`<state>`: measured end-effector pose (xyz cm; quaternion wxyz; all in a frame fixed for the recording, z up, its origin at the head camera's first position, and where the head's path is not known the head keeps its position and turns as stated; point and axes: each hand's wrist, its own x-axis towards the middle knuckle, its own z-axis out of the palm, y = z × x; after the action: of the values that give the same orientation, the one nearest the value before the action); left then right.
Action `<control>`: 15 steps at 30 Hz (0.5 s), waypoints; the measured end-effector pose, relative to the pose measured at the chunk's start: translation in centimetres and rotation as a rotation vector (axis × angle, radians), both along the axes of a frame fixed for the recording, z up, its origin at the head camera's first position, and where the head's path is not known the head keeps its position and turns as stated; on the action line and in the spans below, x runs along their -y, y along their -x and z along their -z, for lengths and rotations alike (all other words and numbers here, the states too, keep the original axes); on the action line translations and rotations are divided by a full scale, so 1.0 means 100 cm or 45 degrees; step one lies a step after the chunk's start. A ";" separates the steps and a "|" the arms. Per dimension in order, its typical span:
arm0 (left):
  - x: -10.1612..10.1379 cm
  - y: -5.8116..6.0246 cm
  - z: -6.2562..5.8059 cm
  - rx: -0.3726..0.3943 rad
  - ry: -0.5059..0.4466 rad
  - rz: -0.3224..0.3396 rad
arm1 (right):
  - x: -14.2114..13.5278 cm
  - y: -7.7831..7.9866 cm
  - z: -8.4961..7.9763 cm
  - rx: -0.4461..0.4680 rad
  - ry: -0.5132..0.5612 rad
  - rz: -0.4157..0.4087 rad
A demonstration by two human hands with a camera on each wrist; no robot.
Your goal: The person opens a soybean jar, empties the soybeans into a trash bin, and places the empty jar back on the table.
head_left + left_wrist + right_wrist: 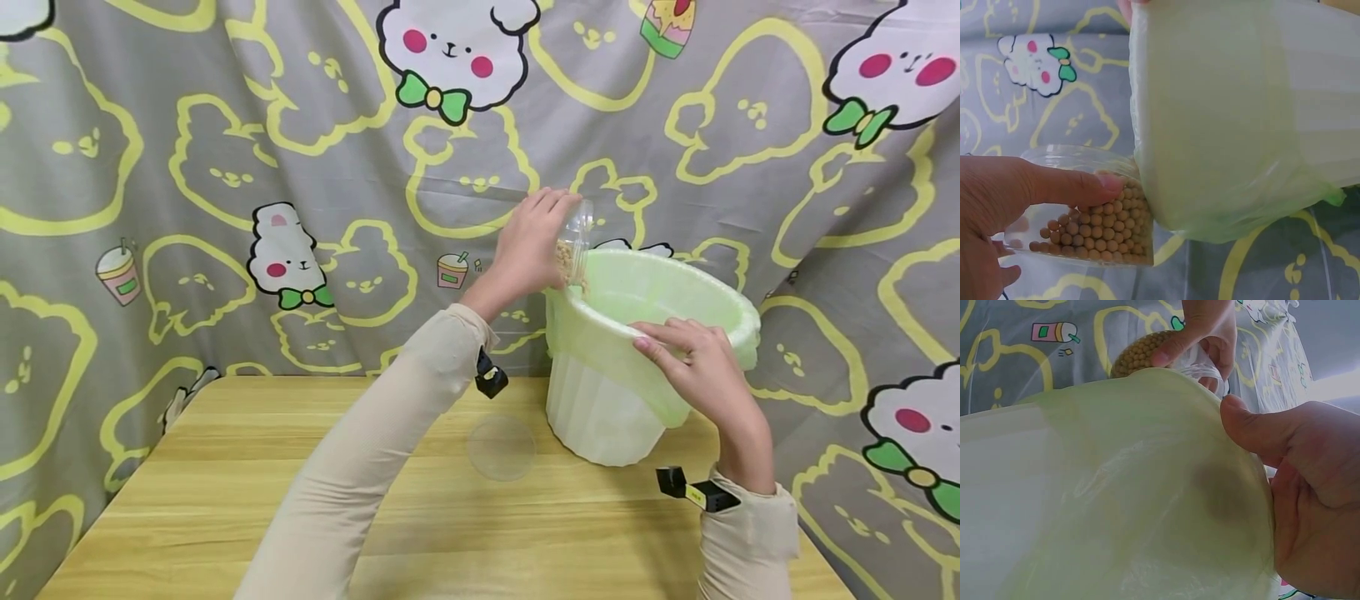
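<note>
My left hand (528, 242) grips a clear plastic jar (579, 223), tilted on its side with its mouth at the left rim of a white ribbed bin (600, 408). Small round tan beads (1107, 228) lie heaped along the jar's lower side in the left wrist view, close to the mouth. A pale green plastic bag (630, 358) lines the bin and folds down over its outside. My right hand (701, 362) pinches the bin's near rim through the bag, thumb outside and fingers reaching inside. The bin leans toward the left hand. Its bottom inside is hidden.
A clear round disc (502, 447), like a jar lid, lies flat on the wooden table (300, 450) left of the bin. Behind the table hangs a grey curtain (360, 192) with cartoon prints. Dark wrist cameras (491, 375) are strapped over both sleeves.
</note>
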<state>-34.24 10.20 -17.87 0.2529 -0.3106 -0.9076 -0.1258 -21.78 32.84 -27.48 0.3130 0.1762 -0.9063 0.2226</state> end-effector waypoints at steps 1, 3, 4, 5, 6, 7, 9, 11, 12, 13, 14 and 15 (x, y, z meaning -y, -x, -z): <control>0.000 0.000 0.000 -0.002 0.007 -0.003 | 0.000 0.000 0.000 0.002 0.001 -0.001; -0.001 0.000 0.001 -0.009 0.016 -0.005 | -0.001 0.000 0.000 0.003 -0.001 -0.003; -0.001 -0.001 0.002 -0.015 0.021 -0.005 | -0.001 0.000 0.000 0.004 0.000 -0.004; -0.001 -0.001 0.002 -0.019 0.024 -0.006 | -0.001 0.001 0.000 0.001 -0.001 -0.006; -0.001 -0.001 0.002 -0.023 0.028 -0.007 | -0.001 0.001 0.000 -0.002 -0.001 -0.007; -0.001 -0.001 0.003 -0.029 0.026 -0.003 | 0.000 0.001 0.000 -0.004 -0.001 -0.008; -0.001 -0.001 0.003 -0.033 0.019 0.003 | 0.000 0.001 0.000 -0.006 0.000 -0.008; -0.001 -0.002 0.004 -0.041 0.014 0.013 | 0.000 0.001 0.000 -0.009 -0.002 -0.006; -0.002 -0.002 0.004 -0.045 0.013 0.019 | 0.000 0.001 0.000 -0.008 -0.002 -0.004; -0.002 -0.002 0.004 -0.053 0.012 0.026 | 0.000 0.001 0.000 -0.007 -0.002 -0.003; -0.002 -0.002 0.004 -0.058 0.013 0.032 | -0.001 0.001 0.000 -0.009 -0.004 -0.001; -0.002 -0.003 0.004 -0.065 0.010 0.041 | -0.001 0.001 0.000 -0.011 -0.006 0.000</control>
<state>-33.98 10.43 -18.27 0.2727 -0.3293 -0.8962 -0.1183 -21.88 32.91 -27.44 0.3166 0.1777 -0.9055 0.2197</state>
